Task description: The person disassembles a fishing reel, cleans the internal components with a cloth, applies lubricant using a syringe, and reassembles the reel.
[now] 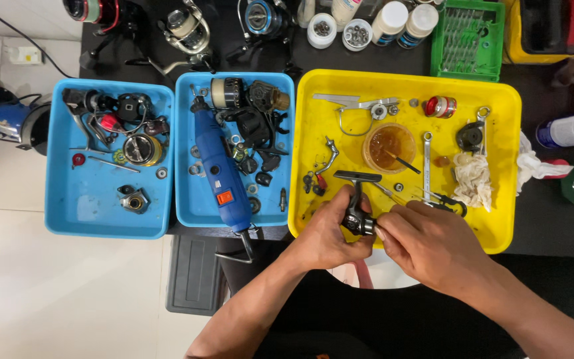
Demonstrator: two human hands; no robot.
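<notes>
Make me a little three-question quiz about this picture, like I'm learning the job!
1. True or false: the blue rotary tool lies in the yellow tray.
2. What does the left hand hold?
A) a small dark metal part
B) a bottle
C) a rag
3. How many blue trays are there?

Key:
1. False; it lies in the right-hand blue tray.
2. A, the small dark metal part; the right hand touches it too.
3. Two.

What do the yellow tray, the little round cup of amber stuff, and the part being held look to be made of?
Yellow tray: probably plastic, with an even glossy colour and rounded moulded rim.
Round cup: clear plastic or glass, hard to tell which; the amber contents show through.
Held part, gripped by the left hand with the right hand touching it: dark, partly shiny, likely metal, possibly coated.
</notes>
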